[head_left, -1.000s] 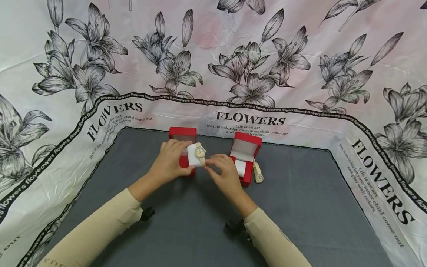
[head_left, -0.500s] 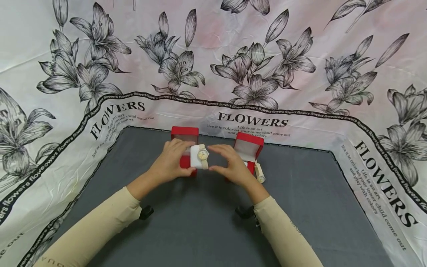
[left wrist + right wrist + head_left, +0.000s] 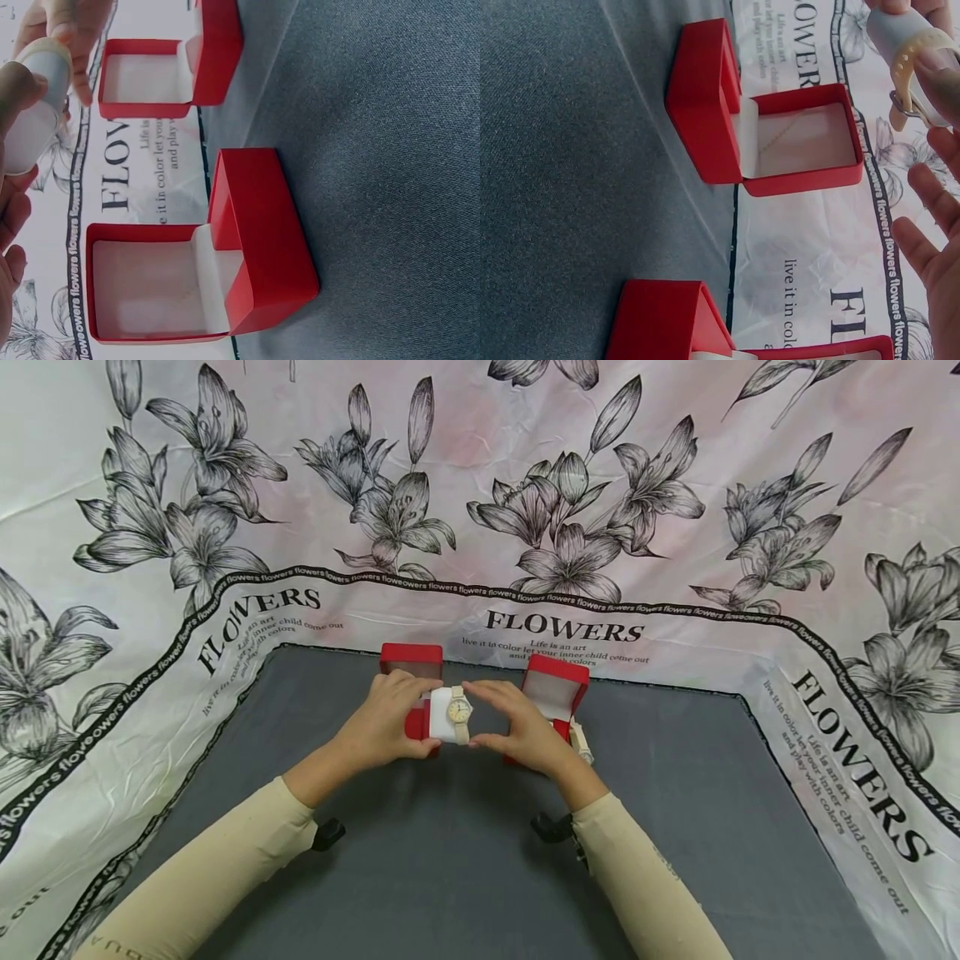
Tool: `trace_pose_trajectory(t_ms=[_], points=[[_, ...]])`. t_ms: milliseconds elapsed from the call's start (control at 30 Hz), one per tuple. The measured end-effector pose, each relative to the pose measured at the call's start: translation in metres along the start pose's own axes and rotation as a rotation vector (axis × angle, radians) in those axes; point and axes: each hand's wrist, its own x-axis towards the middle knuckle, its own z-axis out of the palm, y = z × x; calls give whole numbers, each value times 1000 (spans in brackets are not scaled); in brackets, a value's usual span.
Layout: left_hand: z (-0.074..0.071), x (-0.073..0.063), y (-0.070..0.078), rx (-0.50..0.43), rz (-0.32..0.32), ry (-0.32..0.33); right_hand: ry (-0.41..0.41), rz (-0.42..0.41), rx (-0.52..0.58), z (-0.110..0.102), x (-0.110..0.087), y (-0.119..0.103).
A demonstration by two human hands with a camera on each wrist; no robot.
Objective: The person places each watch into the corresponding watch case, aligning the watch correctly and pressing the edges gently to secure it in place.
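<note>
My left hand [image 3: 378, 718] grips the left side of a white watch cushion [image 3: 441, 717], held above the table. A cream-strapped wristwatch [image 3: 459, 710] is wrapped round the cushion's right end, its dial facing up toward the head camera. At that end, the thumb and fingers of my right hand [image 3: 525, 722] span the watch from top and bottom; the right wrist view shows the thumb against the strap [image 3: 902, 75] near its buckle. Behind the left hand stands an open red watch box [image 3: 270, 240], with no cushion visible inside.
A second open red box [image 3: 555, 668] stands at the right, partly behind my right hand; a bit of white shows inside. Another cream watch [image 3: 579, 743] lies against its right side. Grey cloth [image 3: 450, 860] covers the table, and a floral sheet [image 3: 300, 527] hangs around it.
My right hand has shifted its grip from a pinch at the strap's lower end to spanning the watch top and bottom. The cushion has moved slightly right and turned straighter; the left hand keeps its grip.
</note>
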Motion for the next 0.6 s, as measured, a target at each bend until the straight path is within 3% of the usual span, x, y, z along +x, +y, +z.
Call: trace_pose_trajectory(t_ms=[600], points=[[0, -3, 1, -8, 3, 7, 36, 12, 6, 9, -2, -6]])
